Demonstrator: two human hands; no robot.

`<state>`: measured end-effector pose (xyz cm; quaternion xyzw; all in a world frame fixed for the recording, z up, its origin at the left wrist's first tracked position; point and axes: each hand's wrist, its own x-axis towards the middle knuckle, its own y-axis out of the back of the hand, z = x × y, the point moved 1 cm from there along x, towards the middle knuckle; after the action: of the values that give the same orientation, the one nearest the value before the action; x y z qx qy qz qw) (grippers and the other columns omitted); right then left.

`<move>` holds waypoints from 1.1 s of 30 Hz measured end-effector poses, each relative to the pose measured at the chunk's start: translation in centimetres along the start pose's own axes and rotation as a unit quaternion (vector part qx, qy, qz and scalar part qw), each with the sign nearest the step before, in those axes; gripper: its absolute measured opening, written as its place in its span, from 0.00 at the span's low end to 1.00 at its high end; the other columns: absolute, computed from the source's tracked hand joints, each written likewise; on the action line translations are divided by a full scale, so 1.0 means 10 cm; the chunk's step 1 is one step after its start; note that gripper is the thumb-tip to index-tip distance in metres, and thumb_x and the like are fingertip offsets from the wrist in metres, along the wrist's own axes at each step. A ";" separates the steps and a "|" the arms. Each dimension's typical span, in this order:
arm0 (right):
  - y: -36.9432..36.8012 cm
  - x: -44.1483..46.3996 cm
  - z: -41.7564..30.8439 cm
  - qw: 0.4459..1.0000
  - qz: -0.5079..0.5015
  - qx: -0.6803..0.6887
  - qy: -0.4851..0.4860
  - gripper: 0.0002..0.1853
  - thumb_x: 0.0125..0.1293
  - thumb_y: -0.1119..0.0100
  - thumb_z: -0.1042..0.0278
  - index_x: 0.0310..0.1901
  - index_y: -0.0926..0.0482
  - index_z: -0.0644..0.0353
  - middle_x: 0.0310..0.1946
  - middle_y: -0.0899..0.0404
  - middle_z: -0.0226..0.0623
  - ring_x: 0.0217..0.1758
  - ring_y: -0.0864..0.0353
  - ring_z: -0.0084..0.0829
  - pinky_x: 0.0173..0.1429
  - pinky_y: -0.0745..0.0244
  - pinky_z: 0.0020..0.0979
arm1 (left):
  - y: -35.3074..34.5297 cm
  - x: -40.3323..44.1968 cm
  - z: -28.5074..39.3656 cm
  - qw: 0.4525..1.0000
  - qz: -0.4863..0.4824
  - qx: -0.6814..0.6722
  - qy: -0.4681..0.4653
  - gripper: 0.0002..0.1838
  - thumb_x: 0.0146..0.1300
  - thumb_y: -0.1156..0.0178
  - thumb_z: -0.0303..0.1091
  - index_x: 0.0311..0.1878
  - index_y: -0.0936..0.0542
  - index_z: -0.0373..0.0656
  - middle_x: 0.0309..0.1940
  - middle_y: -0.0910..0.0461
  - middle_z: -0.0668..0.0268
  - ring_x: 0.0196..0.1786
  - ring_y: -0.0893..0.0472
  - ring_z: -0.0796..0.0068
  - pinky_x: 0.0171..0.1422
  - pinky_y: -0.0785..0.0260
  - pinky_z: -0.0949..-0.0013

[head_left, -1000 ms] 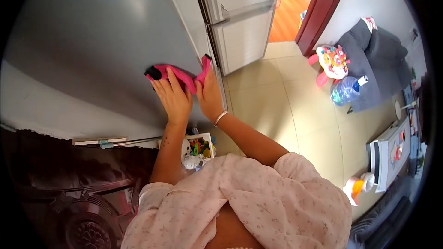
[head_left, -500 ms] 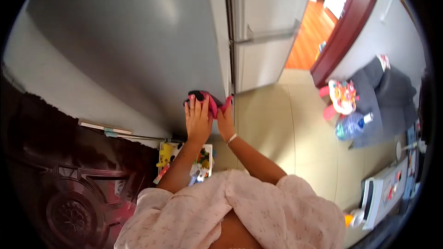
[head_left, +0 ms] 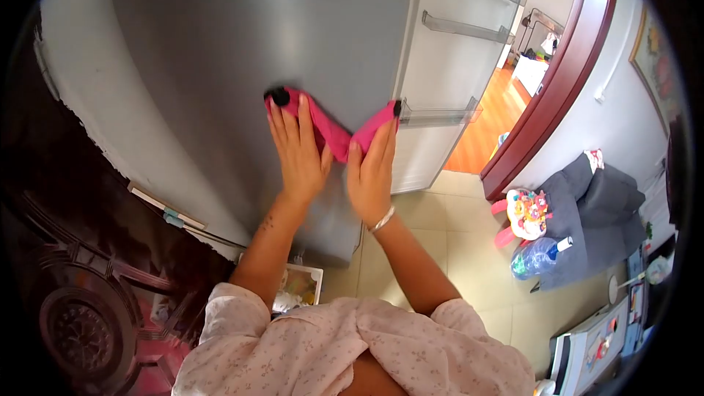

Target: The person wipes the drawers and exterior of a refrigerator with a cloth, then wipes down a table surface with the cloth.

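A pink cloth with black patches (head_left: 334,136) lies against the smooth grey side of a refrigerator (head_left: 213,66). My left hand (head_left: 298,154) presses the cloth's left part to the panel, fingers long and pointing up. On the cloth's right part, near the panel's right edge, is my right hand (head_left: 372,176), its thumb and fingers holding the fabric. Between the two hands the cloth sags in a V shape. To the right, a refrigerator door (head_left: 440,81) stands open, showing its white inner face and clear shelves.
Below my left forearm is a white bin (head_left: 317,286) with things inside. A dark carved door (head_left: 88,279) stands at the left. On the right are a grey sofa (head_left: 609,198), a colourful toy table (head_left: 529,214), a large water bottle (head_left: 535,258) and a doorway frame (head_left: 543,110).
Both hands have moved up the grey panel with the cloth and spread farther apart. The cloth, bunched before, is now stretched wider. The view has shifted, showing more of the open door's shelves.
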<state>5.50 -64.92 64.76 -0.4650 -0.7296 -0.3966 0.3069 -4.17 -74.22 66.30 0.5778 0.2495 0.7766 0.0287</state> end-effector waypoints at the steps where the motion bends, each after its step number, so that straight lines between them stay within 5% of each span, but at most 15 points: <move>1: 0.03 0.20 -0.06 0.999 0.015 -0.021 0.028 0.35 0.76 0.52 0.66 0.74 0.53 0.78 0.76 0.56 0.68 0.80 0.53 0.62 0.80 0.55 0.50 | 0.04 0.16 -0.01 1.000 0.003 -0.001 0.001 0.49 0.59 0.36 0.35 0.78 0.52 0.32 0.74 0.53 0.33 0.77 0.56 0.26 0.80 0.68 0.35; 5: 0.18 1.00 -0.36 0.984 0.065 -0.075 0.149 0.35 0.74 0.50 0.67 0.74 0.51 0.77 0.76 0.56 0.68 0.79 0.53 0.63 0.80 0.54 0.52 | 0.24 0.74 0.02 0.996 0.080 0.011 -0.037 0.49 0.61 0.37 0.44 0.79 0.50 0.35 0.74 0.48 0.35 0.78 0.55 0.31 0.80 0.64 0.35; 7: 0.24 1.23 -0.51 0.962 0.122 -0.116 0.215 0.34 0.69 0.45 0.67 0.73 0.42 0.71 0.75 0.52 0.66 0.77 0.49 0.63 0.78 0.51 0.54 | 0.28 0.90 0.05 0.992 0.110 0.023 -0.049 0.47 0.64 0.39 0.47 0.79 0.50 0.35 0.74 0.48 0.35 0.79 0.54 0.32 0.79 0.63 0.35; 12: 0.24 1.16 -0.55 0.935 0.081 -0.231 0.257 0.34 0.65 0.43 0.63 0.73 0.35 0.60 0.75 0.43 0.54 0.78 0.45 0.54 0.78 0.48 0.49 | 0.19 0.73 -0.01 0.993 0.114 0.010 -0.031 0.45 0.66 0.43 0.48 0.77 0.47 0.32 0.72 0.46 0.34 0.78 0.52 0.31 0.78 0.62 0.33; 14: 0.16 0.95 -0.54 0.922 -0.097 -0.271 0.257 0.35 0.64 0.43 0.63 0.73 0.35 0.59 0.75 0.41 0.48 0.78 0.42 0.45 0.78 0.48 0.44 | 0.08 0.40 -0.12 0.997 0.074 0.005 -0.005 0.42 0.67 0.45 0.48 0.76 0.45 0.30 0.71 0.44 0.33 0.77 0.50 0.29 0.78 0.62 0.32; 18: -0.12 0.36 -0.31 0.870 -0.207 -0.264 0.362 0.31 0.66 0.45 0.65 0.71 0.33 0.60 0.74 0.36 0.40 0.76 0.37 0.36 0.76 0.43 0.38 | -0.17 -0.41 -0.45 0.999 0.046 0.011 -0.013 0.37 0.67 0.46 0.45 0.71 0.39 0.28 0.72 0.44 0.35 0.76 0.49 0.29 0.78 0.62 0.31; 20: -0.23 0.35 -0.32 0.868 -0.196 -0.260 0.376 0.31 0.65 0.45 0.65 0.70 0.32 0.61 0.74 0.35 0.38 0.77 0.37 0.33 0.76 0.43 0.36 | -0.14 -0.52 -0.55 0.999 -0.011 0.049 0.007 0.36 0.66 0.47 0.43 0.71 0.39 0.27 0.73 0.45 0.36 0.76 0.49 0.29 0.78 0.61 0.32; 30: -0.61 1.67 -1.42 0.888 0.024 -0.189 0.418 0.30 0.65 0.44 0.62 0.70 0.30 0.59 0.74 0.36 0.40 0.77 0.39 0.37 0.76 0.44 0.42 | 0.79 1.07 -0.95 0.981 0.183 0.058 -0.031 0.39 0.66 0.46 0.38 0.76 0.45 0.32 0.72 0.42 0.41 0.77 0.47 0.36 0.80 0.61 0.36; 33: -0.80 1.55 -1.43 0.874 -0.019 -0.220 0.433 0.30 0.66 0.46 0.60 0.69 0.30 0.62 0.74 0.37 0.40 0.76 0.38 0.37 0.76 0.43 0.39 | 0.72 0.85 -1.16 0.986 0.157 0.060 0.016 0.37 0.71 0.50 0.42 0.77 0.47 0.32 0.75 0.45 0.42 0.78 0.48 0.38 0.81 0.65 0.38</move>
<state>-6.58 -72.56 82.21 -0.2884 -0.4264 -0.7140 0.4746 -15.83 -81.78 74.45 0.5983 0.2020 0.7640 -0.1325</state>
